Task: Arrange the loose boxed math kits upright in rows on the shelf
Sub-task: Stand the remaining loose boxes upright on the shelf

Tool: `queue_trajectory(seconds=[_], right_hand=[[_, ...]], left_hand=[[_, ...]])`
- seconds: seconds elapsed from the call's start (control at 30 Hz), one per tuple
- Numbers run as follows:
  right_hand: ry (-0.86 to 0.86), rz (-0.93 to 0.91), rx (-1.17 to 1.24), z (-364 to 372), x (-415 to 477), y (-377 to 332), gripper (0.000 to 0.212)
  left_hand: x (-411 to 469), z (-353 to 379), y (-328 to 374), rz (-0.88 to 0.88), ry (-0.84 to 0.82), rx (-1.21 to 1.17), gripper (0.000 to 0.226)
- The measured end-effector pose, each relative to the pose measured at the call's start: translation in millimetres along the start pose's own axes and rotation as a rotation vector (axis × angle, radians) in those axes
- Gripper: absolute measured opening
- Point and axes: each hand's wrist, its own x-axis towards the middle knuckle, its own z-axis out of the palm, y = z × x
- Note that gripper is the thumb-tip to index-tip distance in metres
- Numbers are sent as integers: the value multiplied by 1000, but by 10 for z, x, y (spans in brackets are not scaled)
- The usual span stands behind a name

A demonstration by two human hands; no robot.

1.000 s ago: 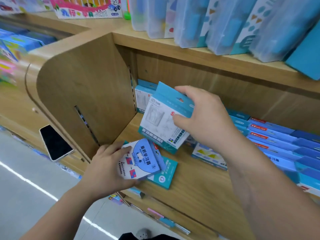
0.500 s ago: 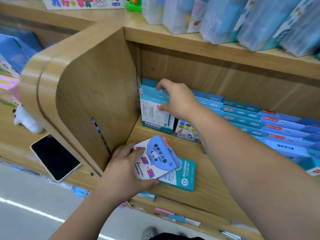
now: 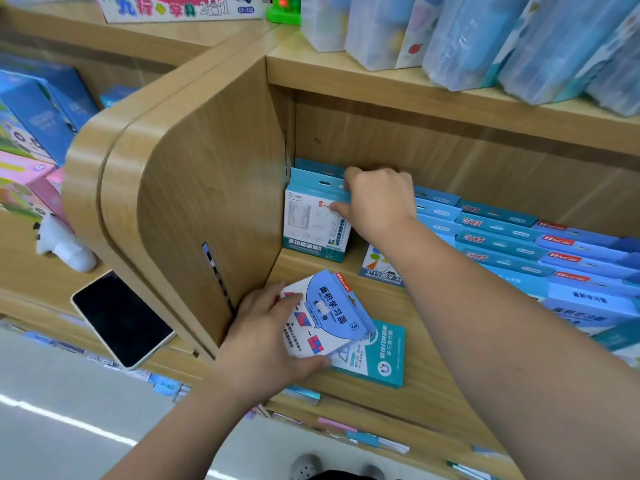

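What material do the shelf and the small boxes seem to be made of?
The shelf looks like board with a matte wood-grain laminate: the grain is regular and the corners are rounded. The upright teal box and the blue box look like printed cardboard with a slight sheen, with folded edges and punched hang holes.

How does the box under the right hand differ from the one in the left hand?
The teal-and-white box stands upright against the shelf's side panel; the light blue box lies tilted atop a flat teal box. The right hand grips the first at its top edge; the left hand holds the second at its side. Both have hang-tab headers.
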Motion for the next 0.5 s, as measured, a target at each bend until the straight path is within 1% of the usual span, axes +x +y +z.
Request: queue_trajectory(seconds=[0.13,0.23,0.3,0.37,0.5], right_hand=[[-13,6,47,-1,-24,15,30],[57,9,151,-15,-183,145,31],[148,10,319,-68,-425,244,30],[202,64,491,-124,-786,325,30],[132,334,879,-141,-1489,504,41]], left_hand=[[33,-17,32,-18,-38,23,111],[63,-28,52,-16,-49,24,110],[86,-27,83,-10,-17,16,109],[91,-30,140,5,42,-17,107],[96,-43,390,101,116,-127,106]])
